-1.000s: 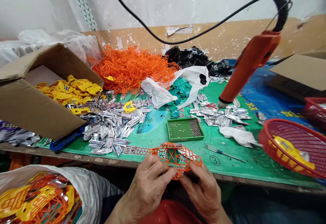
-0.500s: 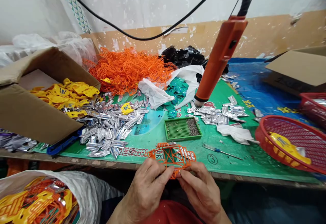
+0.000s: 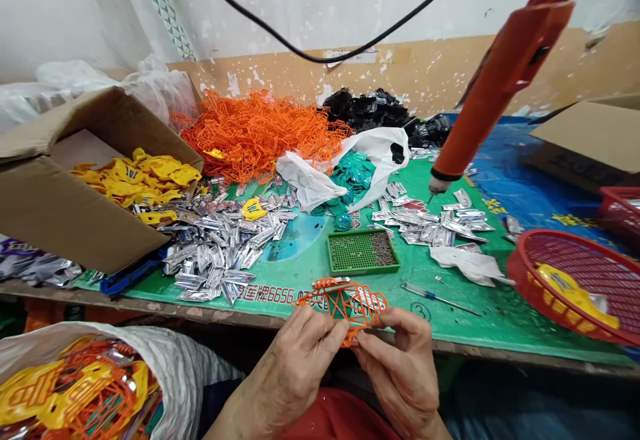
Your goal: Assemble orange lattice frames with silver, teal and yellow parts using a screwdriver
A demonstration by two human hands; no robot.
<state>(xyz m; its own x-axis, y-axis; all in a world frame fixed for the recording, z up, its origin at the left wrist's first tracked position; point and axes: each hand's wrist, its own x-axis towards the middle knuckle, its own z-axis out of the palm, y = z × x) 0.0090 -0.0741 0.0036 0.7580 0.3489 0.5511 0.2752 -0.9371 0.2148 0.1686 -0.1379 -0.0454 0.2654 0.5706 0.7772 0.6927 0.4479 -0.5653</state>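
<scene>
Between my two hands, at the near edge of the table, is an orange plastic lattice frame point(image 3: 345, 303). My left hand point(image 3: 300, 353) pinches its near left side with thumb and fingers. My right hand point(image 3: 400, 360) is closed on its near right side, fingertips close to the left thumb. Whether a smaller part sits between the fingertips is hidden. Just beyond the frame lies a green tray point(image 3: 364, 252) with small screws, mostly gathered on its right. A screwdriver point(image 3: 440, 299) with a blue and clear handle rests to the right. An orange electric screwdriver point(image 3: 493, 90) hangs above the table.
Silvery pieces point(image 3: 220, 247) lie heaped at left, beside a tipped cardboard box point(image 3: 75, 220) of yellow parts. An orange frame pile point(image 3: 265, 133) and black parts point(image 3: 370, 110) stand behind. A red basket point(image 3: 520, 273) is at right, a white sack point(image 3: 185, 373) at lower left.
The hanging electric screwdriver has swung right and tilted further. The camera view has shifted slightly. Both hands keep hold of the orange frame, with little change in their grip.
</scene>
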